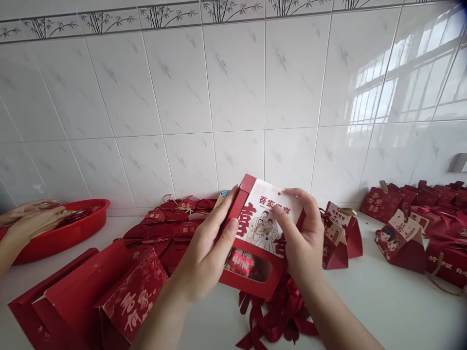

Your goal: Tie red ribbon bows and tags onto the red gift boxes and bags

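Between both hands I hold a red gift box point(251, 282) above the table, tilted. Its white front panel shows a drawn couple and red characters, and a clear window below shows something red and shiny inside. My left hand point(211, 243) grips the box's left side, thumb on the front. My right hand point(304, 223) is closed on the upper right edge, its thumb pressing the white panel. Under the box lies a heap of dark red ribbons point(275, 318). Just right of my right hand stand small red and white gift boxes point(335, 243), partly hidden.
At far left another person's hands point(32, 226) reach into a red basin point(73, 236). Large red boxes point(131, 296) stand front left, with several flat red boxes point(175, 228) behind. More gift boxes point(403, 243) fill the right side. A tiled wall point(241, 87) closes off the back.
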